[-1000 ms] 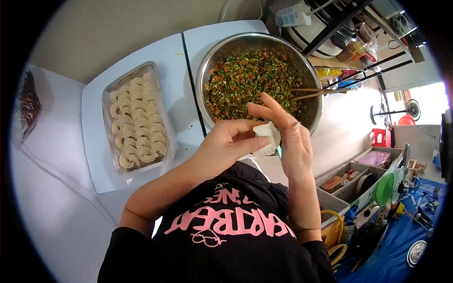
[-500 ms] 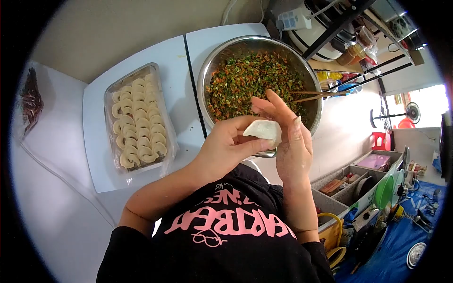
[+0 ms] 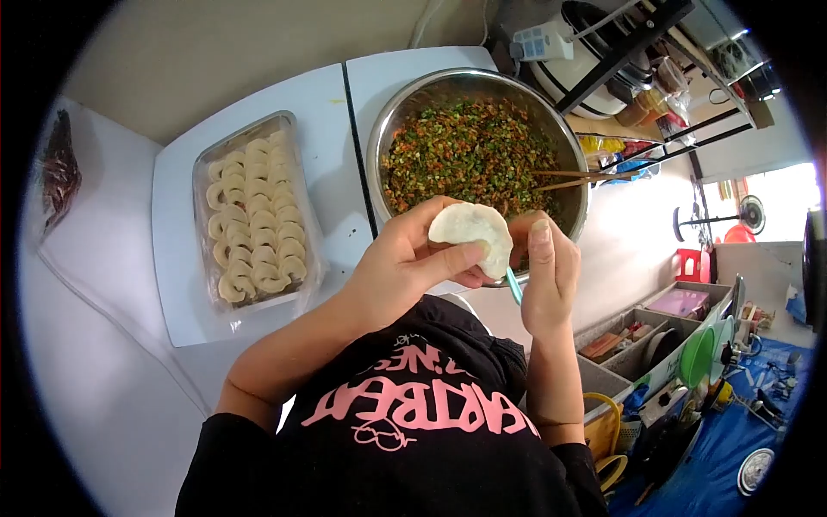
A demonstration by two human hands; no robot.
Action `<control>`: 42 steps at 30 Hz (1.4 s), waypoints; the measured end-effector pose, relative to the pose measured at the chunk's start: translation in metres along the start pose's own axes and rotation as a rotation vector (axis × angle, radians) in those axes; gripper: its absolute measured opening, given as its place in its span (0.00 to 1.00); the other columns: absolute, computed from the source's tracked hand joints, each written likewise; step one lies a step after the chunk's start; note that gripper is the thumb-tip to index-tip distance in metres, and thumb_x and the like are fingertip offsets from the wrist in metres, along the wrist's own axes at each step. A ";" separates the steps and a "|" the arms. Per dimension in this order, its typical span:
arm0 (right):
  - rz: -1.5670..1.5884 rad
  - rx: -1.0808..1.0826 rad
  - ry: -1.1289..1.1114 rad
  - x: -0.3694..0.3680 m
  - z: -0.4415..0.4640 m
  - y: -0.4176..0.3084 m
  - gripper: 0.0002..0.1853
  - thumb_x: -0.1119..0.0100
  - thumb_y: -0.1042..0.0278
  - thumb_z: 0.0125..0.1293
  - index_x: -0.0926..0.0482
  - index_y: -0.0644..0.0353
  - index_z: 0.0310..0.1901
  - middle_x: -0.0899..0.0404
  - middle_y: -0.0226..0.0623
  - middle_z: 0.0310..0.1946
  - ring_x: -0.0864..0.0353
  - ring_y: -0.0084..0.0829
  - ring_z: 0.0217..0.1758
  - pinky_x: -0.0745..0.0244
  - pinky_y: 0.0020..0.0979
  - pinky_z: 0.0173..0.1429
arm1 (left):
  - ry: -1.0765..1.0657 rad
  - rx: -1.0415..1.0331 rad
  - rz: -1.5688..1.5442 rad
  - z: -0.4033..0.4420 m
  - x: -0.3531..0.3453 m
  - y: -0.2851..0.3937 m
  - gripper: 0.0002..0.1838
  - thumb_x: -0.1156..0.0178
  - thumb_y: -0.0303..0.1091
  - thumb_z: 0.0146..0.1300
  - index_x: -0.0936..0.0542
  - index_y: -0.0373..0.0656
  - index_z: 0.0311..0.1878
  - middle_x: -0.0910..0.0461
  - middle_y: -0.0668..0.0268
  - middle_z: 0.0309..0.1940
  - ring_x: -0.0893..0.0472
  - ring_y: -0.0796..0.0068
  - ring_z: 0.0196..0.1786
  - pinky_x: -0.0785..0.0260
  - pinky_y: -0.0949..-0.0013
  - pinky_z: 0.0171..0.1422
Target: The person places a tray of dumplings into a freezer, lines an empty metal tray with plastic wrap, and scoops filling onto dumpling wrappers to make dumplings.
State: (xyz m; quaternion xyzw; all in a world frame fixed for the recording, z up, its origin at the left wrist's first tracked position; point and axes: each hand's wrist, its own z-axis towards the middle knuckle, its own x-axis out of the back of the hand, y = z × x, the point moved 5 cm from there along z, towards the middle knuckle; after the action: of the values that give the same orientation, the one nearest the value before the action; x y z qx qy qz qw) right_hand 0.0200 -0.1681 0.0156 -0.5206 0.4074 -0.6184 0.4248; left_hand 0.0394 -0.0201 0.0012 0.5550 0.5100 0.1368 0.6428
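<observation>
A half-moon dumpling (image 3: 472, 234) is pinched between the thumb and fingers of my left hand (image 3: 405, 261), in front of a steel bowl. My right hand (image 3: 547, 271) is curled just right of the dumpling, its thumb pointing up; a green-blue handle (image 3: 514, 286) shows beside its palm, and whether the fingers hold it is unclear. Chopped vegetable filling (image 3: 469, 151) lies in the large steel bowl (image 3: 376, 155), with wooden chopsticks (image 3: 573, 178) resting over its right rim. Rows of folded dumplings (image 3: 258, 215) lie in a plastic-lined tray (image 3: 202, 185) at the left.
White tables (image 3: 327, 121) bear the tray and bowl. A dark item in a plastic bag (image 3: 60, 177) lies at the far left. Shelving with a black frame (image 3: 616, 65) stands at the upper right, above a grey sink (image 3: 603, 379) and a red stool (image 3: 692, 265).
The dumpling has turned to show its broad side, its edges now together. My right hand's fingers have curled in from being stretched over the bowl, and the green-blue handle shows more.
</observation>
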 end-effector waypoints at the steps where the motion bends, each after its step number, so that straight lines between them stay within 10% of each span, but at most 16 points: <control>1: 0.083 0.036 -0.016 -0.003 0.000 -0.007 0.20 0.58 0.61 0.71 0.29 0.68 0.26 0.31 0.34 0.19 0.36 0.23 0.23 0.39 0.26 0.28 | 0.002 0.000 -0.011 -0.001 0.000 0.002 0.17 0.43 0.28 0.64 0.31 0.34 0.54 0.23 0.62 0.41 0.20 0.74 0.41 0.25 0.71 0.47; 24: 0.350 -0.036 -0.121 -0.055 -0.032 -0.009 0.11 0.54 0.70 0.69 0.30 0.66 0.29 0.29 0.31 0.24 0.35 0.19 0.26 0.38 0.22 0.33 | 0.110 -0.139 -0.083 -0.039 0.026 -0.001 0.15 0.43 0.34 0.65 0.32 0.36 0.48 0.24 0.66 0.31 0.25 0.82 0.31 0.30 0.77 0.36; 42: 0.222 -0.059 -0.392 -0.172 -0.028 -0.012 0.18 0.56 0.59 0.72 0.27 0.68 0.34 0.28 0.33 0.22 0.31 0.21 0.26 0.36 0.22 0.32 | 0.219 -0.158 -0.142 -0.114 0.128 0.012 0.12 0.46 0.33 0.66 0.34 0.38 0.47 0.24 0.65 0.32 0.26 0.79 0.32 0.32 0.75 0.37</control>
State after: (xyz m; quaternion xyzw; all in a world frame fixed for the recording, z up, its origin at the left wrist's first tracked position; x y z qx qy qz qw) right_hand 0.0079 0.0005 -0.0276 -0.5949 0.3898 -0.4427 0.5460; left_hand 0.0091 0.1444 -0.0381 0.4470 0.6026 0.1905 0.6331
